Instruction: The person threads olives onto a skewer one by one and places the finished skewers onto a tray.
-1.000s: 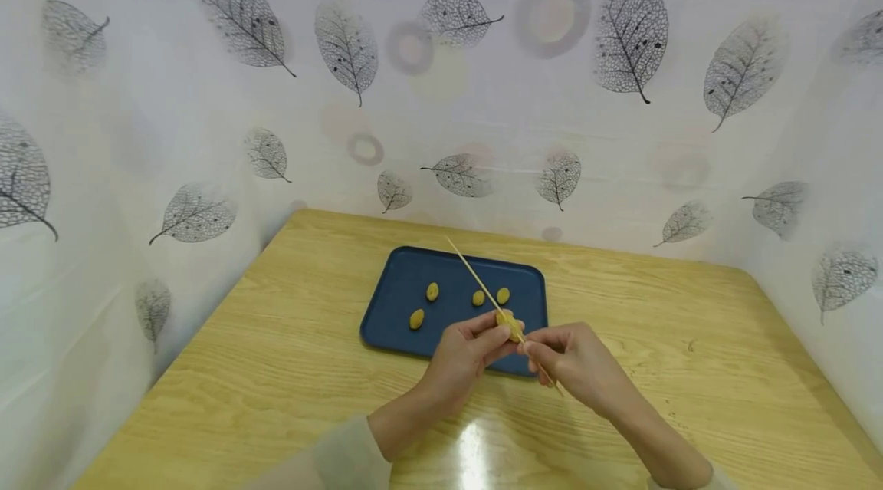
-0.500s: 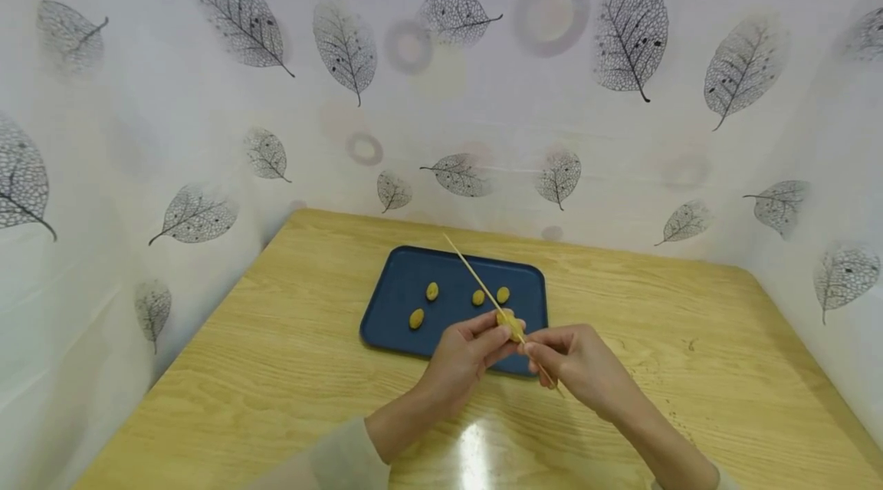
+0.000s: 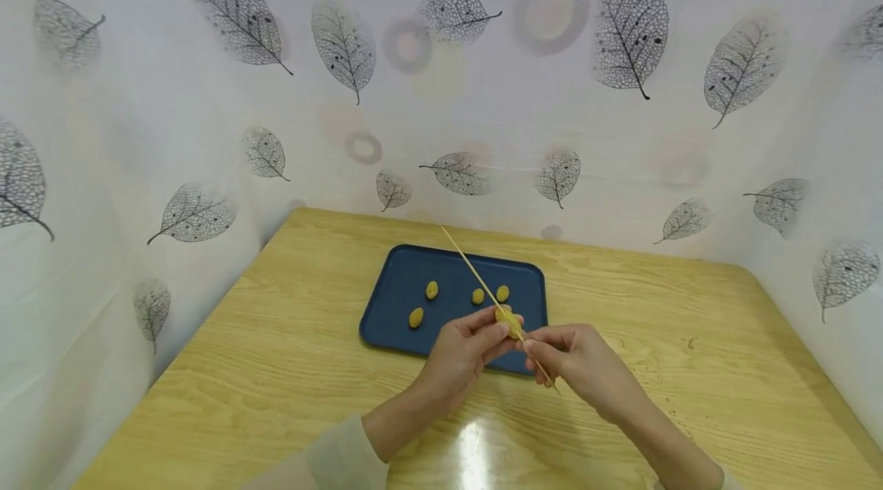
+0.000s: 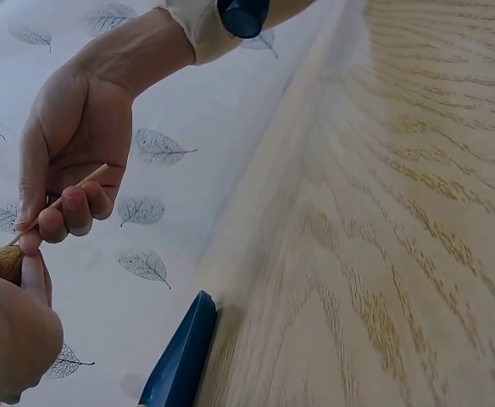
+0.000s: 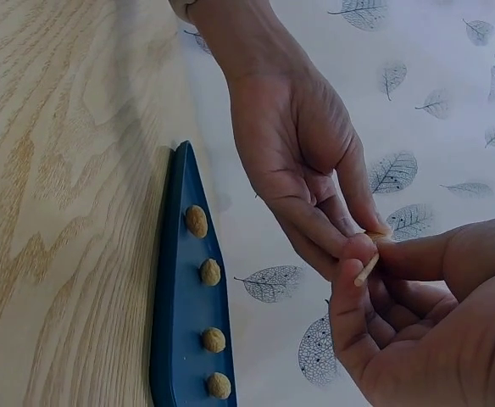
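A thin bamboo skewer [image 3: 469,264] slants across the space above the blue tray [image 3: 375,335], its far end pointing away from me. My left hand [image 3: 457,356] pinches a yellow, wrinkled oval fruit [image 3: 511,323] with the skewer running through it; fingers cover part, so I cannot tell if there is more than one fruit. Close beside it, my right hand [image 3: 586,367] grips the skewer near its lower end. That short end pokes out past the right fingers in the left wrist view. Loose fruits of the same kind [image 3: 416,317] lie apart on the tray.
The tray rests on a light wood-grain table [image 3: 290,306]. A pale curtain [image 3: 483,106] printed with grey leaves surrounds the table at the back and sides. Small dark specks [image 3: 672,417] dot the tabletop at the right.
The skewer's far end has shifted slightly up and away from me, and its near end has moved a little too. Both hands keep their hold.
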Demonstrator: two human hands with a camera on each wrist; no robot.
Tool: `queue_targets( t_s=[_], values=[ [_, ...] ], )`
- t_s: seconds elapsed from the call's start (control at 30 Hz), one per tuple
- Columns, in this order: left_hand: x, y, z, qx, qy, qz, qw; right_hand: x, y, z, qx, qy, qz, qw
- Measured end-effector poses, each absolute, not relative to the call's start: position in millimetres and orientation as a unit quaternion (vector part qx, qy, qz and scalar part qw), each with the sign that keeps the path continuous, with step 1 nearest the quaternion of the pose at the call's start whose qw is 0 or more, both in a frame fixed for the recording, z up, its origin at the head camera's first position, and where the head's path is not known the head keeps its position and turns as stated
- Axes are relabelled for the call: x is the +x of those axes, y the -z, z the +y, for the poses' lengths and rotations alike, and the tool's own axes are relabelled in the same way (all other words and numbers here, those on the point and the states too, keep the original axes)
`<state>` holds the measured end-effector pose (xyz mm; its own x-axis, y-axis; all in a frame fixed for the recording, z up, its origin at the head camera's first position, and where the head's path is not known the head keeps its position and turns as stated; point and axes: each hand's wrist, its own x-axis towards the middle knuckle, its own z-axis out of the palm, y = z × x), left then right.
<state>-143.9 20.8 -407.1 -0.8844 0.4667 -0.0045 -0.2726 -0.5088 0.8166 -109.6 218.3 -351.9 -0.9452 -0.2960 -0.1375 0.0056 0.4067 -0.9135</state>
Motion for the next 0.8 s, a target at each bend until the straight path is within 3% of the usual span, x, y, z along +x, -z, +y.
queue_targets(
  t_s=[0.47,0.8],
  values=[
    [-154.1,398.3,9.4,0.098,-0.879,0.419,0.205,-102.4,356.5,230.7,-0.133,0.559,0.805,0.148],
    [-151.4,398.1,13.0,0.104,-0.881,0.413,0.206,-97.6,355.4,227.8,-0.12,0.562,0.811,0.111]
  ],
)
